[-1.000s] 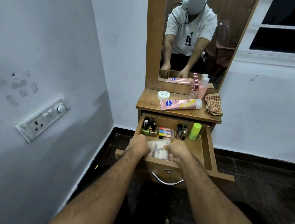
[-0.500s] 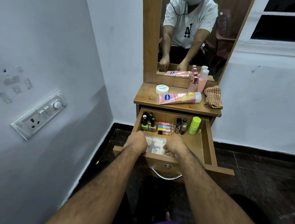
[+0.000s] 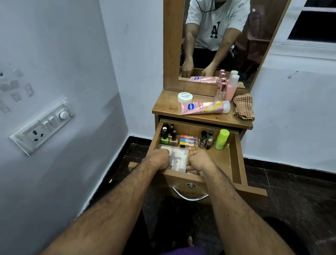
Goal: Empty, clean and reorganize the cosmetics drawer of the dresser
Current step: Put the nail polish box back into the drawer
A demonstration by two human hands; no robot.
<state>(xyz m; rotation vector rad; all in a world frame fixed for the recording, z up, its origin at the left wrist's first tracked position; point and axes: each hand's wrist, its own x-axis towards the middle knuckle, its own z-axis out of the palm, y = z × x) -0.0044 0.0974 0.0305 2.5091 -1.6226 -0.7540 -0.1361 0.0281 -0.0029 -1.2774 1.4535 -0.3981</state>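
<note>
Hands, left hand [image 3: 159, 158] and right hand [image 3: 199, 161], grip clear case [image 3: 178, 156] in drawer [image 3: 237, 159].

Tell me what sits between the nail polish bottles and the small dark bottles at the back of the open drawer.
In the head view, a stack of colourful lip balm tubes lies between the nail polish bottles and the small dark bottles.

The drawer [image 3: 237, 159] stood pulled out under the dresser top [image 3: 164, 108]. Along its back sat bottles [image 3: 167, 137] at left, tubes [image 3: 188, 141] in the middle, a can [image 3: 222, 139] at right. A box [image 3: 178, 158] lay in front, between both hands. On top, a tube [image 3: 204, 107] lay before a jar [image 3: 185, 97], a cloth [image 3: 243, 106] to its right.
</note>
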